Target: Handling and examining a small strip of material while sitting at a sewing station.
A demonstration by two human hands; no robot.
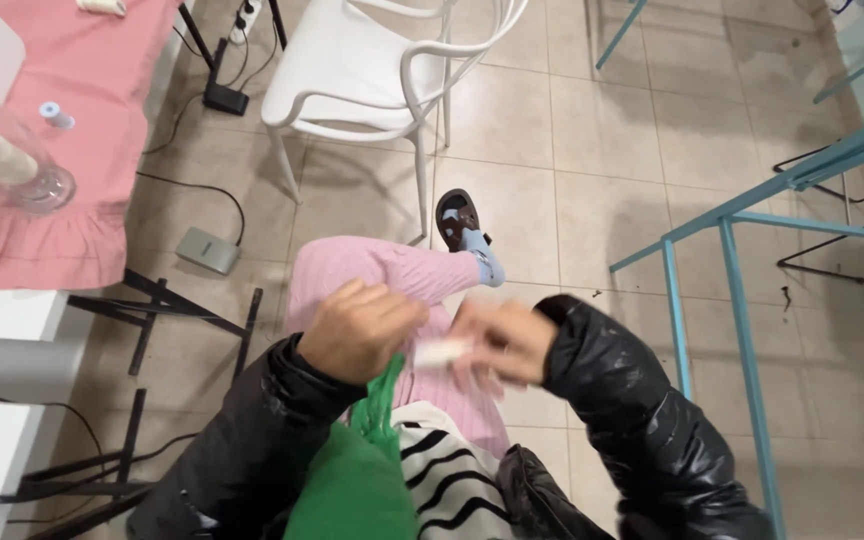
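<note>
Both hands meet over the lap: left hand (360, 330) closed on green cloth (357, 470), right hand (502, 345) blurred, pinching a small white piece (442, 352), its shape unclear. Beyond, a white chair (372, 70), cut off.

Small white roll-like piece (441, 352), blurred, lying crosswise, pinched between both hands above the lap, green fabric (357, 470) hanging bunched just below it

One head-worn camera looks steeply down, close over the lap and floor (572, 150).
</note>
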